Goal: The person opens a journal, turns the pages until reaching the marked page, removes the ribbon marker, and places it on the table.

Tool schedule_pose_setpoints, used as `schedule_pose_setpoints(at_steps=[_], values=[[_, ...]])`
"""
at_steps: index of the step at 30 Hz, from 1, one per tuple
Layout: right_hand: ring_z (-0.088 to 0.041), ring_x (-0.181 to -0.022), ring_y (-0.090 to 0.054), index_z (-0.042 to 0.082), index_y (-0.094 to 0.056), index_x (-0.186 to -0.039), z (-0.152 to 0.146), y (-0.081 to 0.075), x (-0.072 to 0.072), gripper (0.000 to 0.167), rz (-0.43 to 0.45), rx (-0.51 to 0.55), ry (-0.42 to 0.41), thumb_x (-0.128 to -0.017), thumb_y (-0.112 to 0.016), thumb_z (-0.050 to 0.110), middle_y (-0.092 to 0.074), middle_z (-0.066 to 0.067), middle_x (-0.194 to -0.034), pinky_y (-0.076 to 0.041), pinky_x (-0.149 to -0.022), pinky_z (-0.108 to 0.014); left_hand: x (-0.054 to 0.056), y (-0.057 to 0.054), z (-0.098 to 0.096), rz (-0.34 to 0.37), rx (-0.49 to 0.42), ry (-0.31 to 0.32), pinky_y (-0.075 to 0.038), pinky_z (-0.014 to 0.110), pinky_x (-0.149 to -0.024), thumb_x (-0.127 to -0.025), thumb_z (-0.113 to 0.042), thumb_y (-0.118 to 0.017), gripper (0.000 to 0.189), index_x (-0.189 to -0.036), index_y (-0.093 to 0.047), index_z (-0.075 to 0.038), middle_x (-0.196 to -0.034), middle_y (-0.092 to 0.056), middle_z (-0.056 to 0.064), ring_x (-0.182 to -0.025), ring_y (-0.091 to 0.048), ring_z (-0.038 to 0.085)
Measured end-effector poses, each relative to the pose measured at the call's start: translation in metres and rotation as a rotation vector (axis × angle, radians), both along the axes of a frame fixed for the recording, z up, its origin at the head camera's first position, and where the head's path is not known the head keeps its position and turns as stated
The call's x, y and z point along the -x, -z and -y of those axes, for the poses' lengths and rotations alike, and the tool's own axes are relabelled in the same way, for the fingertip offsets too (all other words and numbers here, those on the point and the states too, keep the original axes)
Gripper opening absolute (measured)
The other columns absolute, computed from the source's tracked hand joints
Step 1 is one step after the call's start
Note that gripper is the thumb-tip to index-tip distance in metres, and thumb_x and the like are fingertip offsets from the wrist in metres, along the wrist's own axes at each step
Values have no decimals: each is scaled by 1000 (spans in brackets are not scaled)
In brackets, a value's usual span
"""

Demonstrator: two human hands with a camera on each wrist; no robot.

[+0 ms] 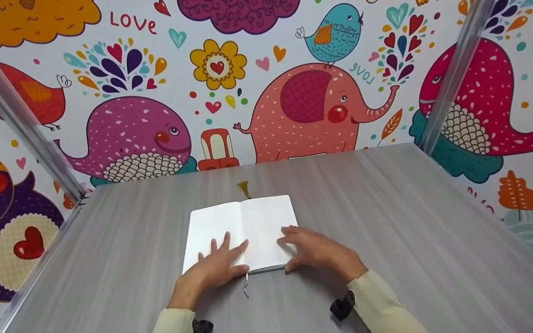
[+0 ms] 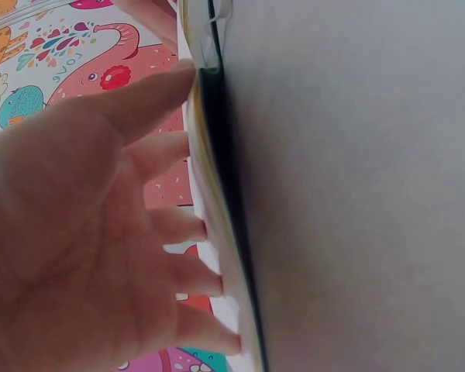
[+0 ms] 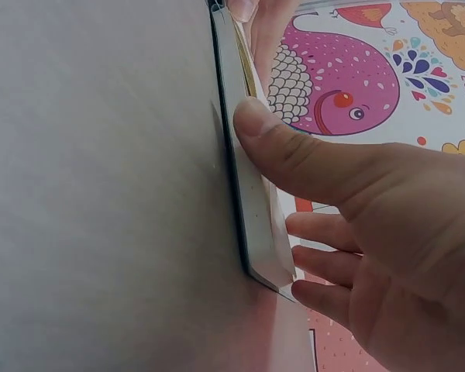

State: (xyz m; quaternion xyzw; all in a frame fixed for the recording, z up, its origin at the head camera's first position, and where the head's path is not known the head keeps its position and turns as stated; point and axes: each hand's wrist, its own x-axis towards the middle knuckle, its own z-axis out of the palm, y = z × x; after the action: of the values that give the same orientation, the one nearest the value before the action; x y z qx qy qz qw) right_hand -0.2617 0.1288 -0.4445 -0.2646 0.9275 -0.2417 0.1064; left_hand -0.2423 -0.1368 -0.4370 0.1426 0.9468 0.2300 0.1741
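An open notebook [image 1: 266, 222] with blank white pages lies on the table. My left hand [image 1: 218, 266] rests on its left page with fingers spread; the thumb is by the bottom of the spine. On the right page, my right hand [image 1: 319, 249] rests its fingertips, while its thumb touches the bottom page edges near the corner. The right wrist view shows that thumb against the page block [image 3: 256, 186], above a dark cover. In the left wrist view, the left fingers [image 2: 178, 225] touch the page surface. A ribbon marker [image 1: 246, 286] hangs from the spine's lower end.
A gold tassel [image 1: 243, 188] lies beyond the notebook's top edge. The wood-grain table [image 1: 377, 199] is bounded by walls with printed cartoon animals [image 1: 312, 111]. Metal posts [image 1: 451, 83] stand at both back corners. Dark wrist devices [image 1: 343, 306] are worn at the sleeves.
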Motion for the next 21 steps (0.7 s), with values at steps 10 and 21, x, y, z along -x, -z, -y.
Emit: schedule_pose_setpoints(at_steps=[10, 21], values=[[-33, -147, -41, 6, -66, -130, -4, -2, 1, 43, 6, 24, -35, -90, -75, 20, -50, -16, -152, -34, -118, -53, 0, 1, 0, -8, 12, 4, -8, 82, -110, -98, -42, -60, 62, -154, -41, -24, -167, -13, 25, -150, -7, 58], [-36, -142, -46, 5, -60, -137, -3, 2, 2, 52, -49, 91, 47, -88, -75, 6, -48, -17, -153, -43, -112, -50, -1, 0, 0, -5, 3, 13, -7, 82, -110, -99, -40, -59, 62, -155, -40, -23, -166, -12, 26, -150, -6, 58]])
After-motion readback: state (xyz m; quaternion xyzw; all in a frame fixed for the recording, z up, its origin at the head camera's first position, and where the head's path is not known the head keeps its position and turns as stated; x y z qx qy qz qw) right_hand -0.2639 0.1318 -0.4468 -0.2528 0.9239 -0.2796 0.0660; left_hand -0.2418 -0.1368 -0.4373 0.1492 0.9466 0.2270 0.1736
